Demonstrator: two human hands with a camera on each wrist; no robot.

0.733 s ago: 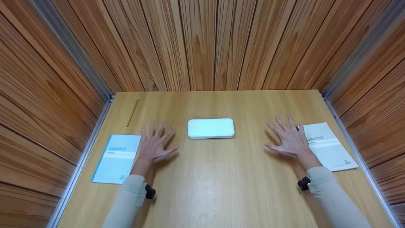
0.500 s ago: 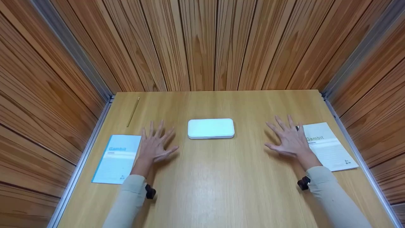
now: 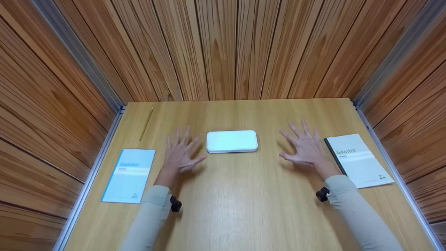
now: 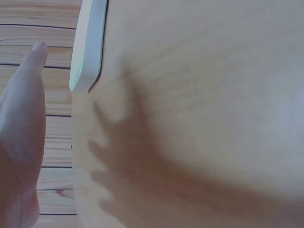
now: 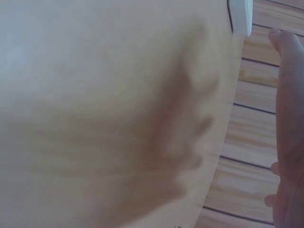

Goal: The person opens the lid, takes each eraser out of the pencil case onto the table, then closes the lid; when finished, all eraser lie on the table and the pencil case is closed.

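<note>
A white rounded case point(image 3: 232, 141) lies at the middle of the table, its end also showing in the left wrist view as a pale case edge point(image 4: 88, 47). Left of it my left hand point(image 3: 181, 153) hovers palm down, fingers spread and holding nothing. On the other side my right hand point(image 3: 304, 146) is spread the same way, also holding nothing. Both hands cast shadows on the wood below. A blue Gambit notebook point(image 3: 128, 176) lies left of the left hand. To the right of the right hand is a white Gambit notebook point(image 3: 359, 161) with a dark spine.
A thin gold pencil point(image 3: 146, 123) lies at the back left of the table point(image 3: 237, 209). Wood-plank walls point(image 3: 223, 48) enclose the back and sides, with grey metal rails point(image 3: 87, 181) along the table's side edges.
Both hands have moved inward toward the white case and slightly forward, fingers still spread. The right hand no longer overlaps the white notebook, whose dark spine now shows.
</note>
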